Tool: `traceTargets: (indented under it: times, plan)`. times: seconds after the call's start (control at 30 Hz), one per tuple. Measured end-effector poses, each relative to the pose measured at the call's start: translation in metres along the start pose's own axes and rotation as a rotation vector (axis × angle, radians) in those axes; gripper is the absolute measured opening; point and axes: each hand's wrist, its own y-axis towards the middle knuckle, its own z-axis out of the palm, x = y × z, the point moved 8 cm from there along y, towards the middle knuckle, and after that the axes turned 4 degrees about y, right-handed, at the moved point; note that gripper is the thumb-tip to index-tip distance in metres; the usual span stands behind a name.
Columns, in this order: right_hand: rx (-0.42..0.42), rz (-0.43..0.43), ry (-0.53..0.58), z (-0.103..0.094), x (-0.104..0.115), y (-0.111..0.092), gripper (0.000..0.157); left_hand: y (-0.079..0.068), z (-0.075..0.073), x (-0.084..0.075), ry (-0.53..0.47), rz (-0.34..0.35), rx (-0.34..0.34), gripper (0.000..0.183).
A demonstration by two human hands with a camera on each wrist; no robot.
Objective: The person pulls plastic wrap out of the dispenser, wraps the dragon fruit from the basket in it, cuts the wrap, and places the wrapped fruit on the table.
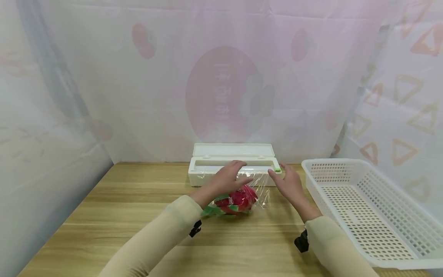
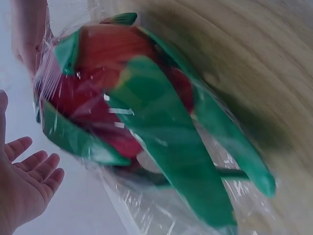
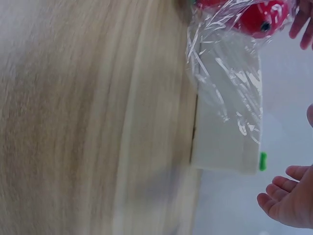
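A red dragon fruit (image 1: 240, 200) with long green scales lies on the table, covered in clear cling film (image 1: 263, 194). Behind it stands a white cling film dispenser (image 1: 200, 179), its lid (image 1: 233, 150) raised. My left hand (image 1: 226, 179) hovers above the fruit, fingers extended and apart from it in the left wrist view. On the other side, my right hand (image 1: 290, 185) is beside the dispenser's right end, near a green slider (image 3: 263, 161); its fingers are loosely bent and hold nothing. Wrinkled film hangs off the fruit's right side, in front of the dispenser.
At the right a white perforated plastic basket (image 1: 367, 221) stands on the wooden table (image 1: 138, 215). A pale printed cloth (image 1: 155, 96) hangs behind and along both sides.
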Motion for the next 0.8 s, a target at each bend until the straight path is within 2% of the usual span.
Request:
traceTargets:
  times: [0.17,0.33,0.47,0.63,0.8]
  plan:
    - [0.001,0.061,0.005,0.005,-0.012,0.006,0.081,0.012,0.010,-0.016,0.069,0.061,-0.010,0.065]
    - [-0.014,0.059,0.019,0.011,-0.017,0.011,0.073,0.025,0.018,-0.029,0.144,0.109,-0.030,0.063]
    - [-0.027,0.031,0.003,0.015,-0.019,0.014,0.067,0.035,0.023,-0.033,0.185,0.095,-0.022,0.062]
    - [-0.049,0.016,-0.006,0.016,-0.025,0.016,0.069,0.046,0.024,-0.039,0.226,0.073,-0.025,0.064]
    - [-0.056,-0.004,0.011,0.018,-0.031,0.018,0.064,0.055,0.027,-0.044,0.258,0.053,-0.007,0.062]
